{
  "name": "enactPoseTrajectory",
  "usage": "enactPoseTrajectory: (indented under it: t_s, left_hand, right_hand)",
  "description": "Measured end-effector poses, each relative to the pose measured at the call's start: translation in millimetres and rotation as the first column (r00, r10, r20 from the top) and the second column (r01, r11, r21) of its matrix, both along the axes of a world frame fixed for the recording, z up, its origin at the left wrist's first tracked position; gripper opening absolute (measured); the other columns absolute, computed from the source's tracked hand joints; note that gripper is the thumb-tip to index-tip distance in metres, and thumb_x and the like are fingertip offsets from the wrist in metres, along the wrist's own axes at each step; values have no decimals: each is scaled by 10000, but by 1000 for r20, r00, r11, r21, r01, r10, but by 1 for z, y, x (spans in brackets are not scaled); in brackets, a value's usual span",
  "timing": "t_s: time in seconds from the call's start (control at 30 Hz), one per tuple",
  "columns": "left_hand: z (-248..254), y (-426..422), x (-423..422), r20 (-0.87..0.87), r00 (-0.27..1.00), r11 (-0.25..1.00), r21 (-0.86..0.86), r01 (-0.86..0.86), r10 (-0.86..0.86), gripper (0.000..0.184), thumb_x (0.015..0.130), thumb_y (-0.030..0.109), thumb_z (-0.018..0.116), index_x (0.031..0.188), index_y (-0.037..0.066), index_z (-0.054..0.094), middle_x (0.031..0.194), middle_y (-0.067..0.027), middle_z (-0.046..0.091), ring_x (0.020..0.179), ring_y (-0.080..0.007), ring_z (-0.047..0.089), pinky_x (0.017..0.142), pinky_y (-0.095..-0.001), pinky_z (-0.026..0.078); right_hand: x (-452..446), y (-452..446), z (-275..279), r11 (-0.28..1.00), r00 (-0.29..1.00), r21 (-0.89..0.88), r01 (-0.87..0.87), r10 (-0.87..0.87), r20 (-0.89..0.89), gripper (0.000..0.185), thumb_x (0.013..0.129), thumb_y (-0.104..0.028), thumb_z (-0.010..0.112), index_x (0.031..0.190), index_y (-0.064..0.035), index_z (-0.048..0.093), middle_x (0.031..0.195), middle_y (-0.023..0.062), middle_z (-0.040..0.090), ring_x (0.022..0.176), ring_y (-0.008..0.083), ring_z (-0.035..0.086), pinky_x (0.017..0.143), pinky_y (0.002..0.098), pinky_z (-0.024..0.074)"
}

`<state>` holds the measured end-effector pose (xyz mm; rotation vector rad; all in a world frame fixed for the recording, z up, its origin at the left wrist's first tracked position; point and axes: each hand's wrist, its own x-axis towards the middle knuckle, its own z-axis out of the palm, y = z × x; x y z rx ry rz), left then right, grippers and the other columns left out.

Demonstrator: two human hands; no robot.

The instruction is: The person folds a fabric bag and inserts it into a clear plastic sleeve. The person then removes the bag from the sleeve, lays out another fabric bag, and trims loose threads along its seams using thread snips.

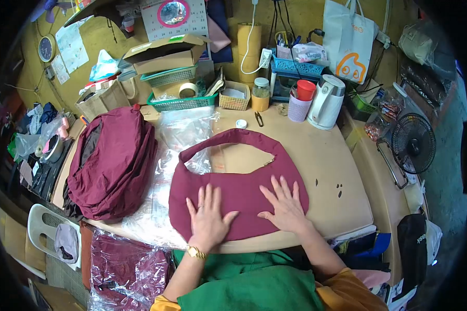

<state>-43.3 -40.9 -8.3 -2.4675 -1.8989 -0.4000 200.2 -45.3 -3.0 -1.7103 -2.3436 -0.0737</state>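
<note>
A maroon shoulder bag (238, 192) lies flat on the table, its curved strap looping toward the back. My left hand (210, 215) rests on the left part of the bag, palm down with the fingers spread. On the right part lies my right hand (285, 205), also flat with its fingers apart. Neither hand holds anything. Clear plastic sheets (163, 171) stretch along the bag's left side and partly under it. Left of these sits a pile of maroon fabric bags (114, 160).
Small black scissors (258, 119) and a white lid (241, 124) lie behind the bag. A jar (260, 93), a red cup (305, 90), a white kettle (327, 101) and a green basket (181, 103) line the back. Plastic-wrapped maroon goods (127, 269) are below the front edge.
</note>
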Motion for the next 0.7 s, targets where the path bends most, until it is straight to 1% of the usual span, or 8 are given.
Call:
enactPoseTrajectory:
  t_s: [0.13,0.2,0.27,0.3,0.4,0.47,0.53,0.7]
  left_hand:
    - [-21,-2,-32,22,1000,999,-37,-15,15,754,939,544,502,1484,38,375,1556,-187,326,1464,-356,252,1173,-561,194]
    - [15,5,-54,291,957,894,-423,149,-22,647,919,457,590,1403,39,494,1463,-201,456,1393,-397,368,1111,-528,337]
    - [64,20,-68,480,867,951,-308,22,136,511,866,348,694,1258,30,612,1320,-216,571,1267,-382,507,1009,-487,439]
    - [67,35,-75,311,942,991,-76,-108,127,491,835,329,727,1211,29,629,1238,-219,602,1184,-363,556,958,-482,458]
    - [48,91,-87,131,991,905,421,-66,11,364,780,247,756,1048,18,662,916,-213,659,884,-357,649,785,-448,509]
    - [32,117,-88,167,986,962,269,-54,9,279,765,187,729,973,21,647,842,-203,644,815,-381,635,733,-446,507]
    - [28,126,-96,203,979,993,117,-36,12,196,749,128,701,899,23,633,767,-193,628,746,-405,620,681,-443,504]
    - [13,91,-115,299,952,973,231,-7,-64,161,652,-22,604,714,21,461,693,-191,529,671,-406,559,610,-484,418]
  right_hand:
    - [21,-9,-16,990,1000,-140,28,-29,-7,802,867,-588,610,1507,-170,365,1577,175,274,1468,347,233,1184,563,147]
    - [41,-1,-4,945,993,-318,-77,44,-108,719,879,-572,613,1449,-162,461,1556,150,342,1456,302,289,1179,549,182]
    - [70,34,24,843,872,-521,-133,-151,-466,453,874,-418,696,1181,-87,649,1217,148,643,1107,297,623,925,406,485]
    - [68,48,26,897,630,-442,-1,-342,-697,323,824,-220,757,1005,20,639,1006,171,664,980,265,631,845,371,495]
    - [56,110,39,905,876,375,200,7,-483,283,785,-211,788,866,-9,607,812,135,635,823,323,638,739,426,502]
    - [57,140,22,827,911,534,173,73,-407,248,787,-217,786,830,-50,608,770,132,618,787,348,630,706,453,496]
    - [64,152,20,996,967,-81,32,-51,-249,172,783,-99,714,784,-42,552,758,153,582,759,388,596,674,473,476]
    - [93,100,21,994,918,111,21,25,-397,124,701,60,529,747,-18,444,725,188,515,711,427,541,620,487,408]
